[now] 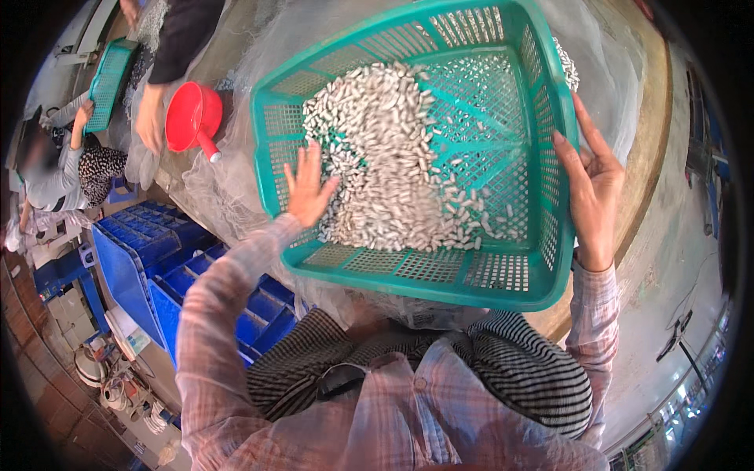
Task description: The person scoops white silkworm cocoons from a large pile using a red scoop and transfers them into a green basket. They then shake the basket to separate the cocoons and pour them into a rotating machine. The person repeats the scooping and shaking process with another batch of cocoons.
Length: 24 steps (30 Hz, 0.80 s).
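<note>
A green plastic basket (428, 297) with slotted walls is tilted in front of me. Inside it, a heap of small whitish, cylinder-shaped pieces (385, 157) lies mostly to the left and middle, some of them blurred. My left hand (309, 192) reaches over the basket's left side, fingers spread, at the edge of the heap; it grips nothing. On the right wall, my right hand (593, 184) holds the basket by its rim, thumb on the inner side and fingers outside.
A red dipper (193, 118) stands on the plastic-covered table, beside another person's hand (149, 122). Blue divided bins (149, 243) sit at the lower left. Farther left, a seated person touches another green basket (108, 82). More small pieces (567, 67) lie behind my basket.
</note>
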Each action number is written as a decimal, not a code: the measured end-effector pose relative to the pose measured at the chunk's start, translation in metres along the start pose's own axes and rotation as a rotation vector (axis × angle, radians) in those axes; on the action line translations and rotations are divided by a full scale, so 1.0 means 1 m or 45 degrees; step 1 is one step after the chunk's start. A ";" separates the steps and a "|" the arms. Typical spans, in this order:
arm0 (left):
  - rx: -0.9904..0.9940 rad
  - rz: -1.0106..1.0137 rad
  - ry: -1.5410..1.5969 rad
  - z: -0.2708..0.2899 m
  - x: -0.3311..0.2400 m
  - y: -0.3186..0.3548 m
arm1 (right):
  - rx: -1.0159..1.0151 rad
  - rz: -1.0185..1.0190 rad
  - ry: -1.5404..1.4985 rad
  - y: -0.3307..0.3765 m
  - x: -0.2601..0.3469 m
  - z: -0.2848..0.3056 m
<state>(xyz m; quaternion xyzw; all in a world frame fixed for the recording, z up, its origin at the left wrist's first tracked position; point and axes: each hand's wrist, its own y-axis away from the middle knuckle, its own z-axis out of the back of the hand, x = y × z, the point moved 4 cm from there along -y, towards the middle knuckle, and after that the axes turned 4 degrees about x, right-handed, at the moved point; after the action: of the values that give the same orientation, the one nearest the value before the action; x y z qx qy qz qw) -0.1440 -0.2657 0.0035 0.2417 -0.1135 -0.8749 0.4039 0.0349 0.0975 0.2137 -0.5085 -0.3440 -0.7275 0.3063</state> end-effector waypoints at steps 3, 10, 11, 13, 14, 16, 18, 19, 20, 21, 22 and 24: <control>-0.432 0.103 0.392 -0.030 -0.040 -0.040 | -0.053 0.035 -0.175 -0.004 -0.031 -0.001; -0.616 -0.321 0.428 -0.001 -0.205 -0.069 | -0.025 0.080 -0.243 -0.010 -0.031 -0.003; -0.523 -0.423 0.443 -0.001 -0.221 -0.062 | -0.006 0.076 -0.225 -0.012 -0.031 -0.005; -0.208 -0.645 0.294 -0.009 -0.254 -0.034 | -0.010 0.056 -0.195 -0.015 -0.029 -0.003; -0.096 -0.797 0.226 -0.014 -0.252 -0.022 | -0.017 0.043 -0.195 -0.018 -0.028 -0.003; 0.160 -1.124 0.105 -0.026 -0.220 0.002 | -0.050 0.006 -0.161 -0.017 -0.027 0.000; 0.150 -1.069 -0.104 -0.030 -0.158 0.012 | -0.061 -0.022 -0.155 -0.015 -0.033 0.002; 0.106 -0.994 -0.253 -0.030 -0.116 0.008 | -0.062 -0.028 -0.177 -0.015 -0.035 0.002; 0.059 -0.923 -0.392 -0.029 -0.077 -0.005 | -0.071 -0.029 -0.218 -0.016 -0.039 0.001; -0.052 -0.681 -0.398 -0.019 -0.048 -0.021 | -0.081 -0.035 -0.259 -0.017 -0.043 0.001; -0.168 -0.448 -0.396 -0.015 -0.028 -0.043 | -0.106 -0.039 -0.252 -0.017 -0.045 0.001; -0.771 -0.214 0.423 0.005 -0.027 -0.095 | -0.154 -0.034 -0.241 -0.015 -0.047 0.001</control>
<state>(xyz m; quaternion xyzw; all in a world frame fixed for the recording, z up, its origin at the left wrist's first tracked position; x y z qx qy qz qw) -0.1932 -0.1837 -0.0206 0.2584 0.2384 -0.8479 0.3968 0.0372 0.1119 0.1661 -0.5877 -0.3336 -0.6998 0.2315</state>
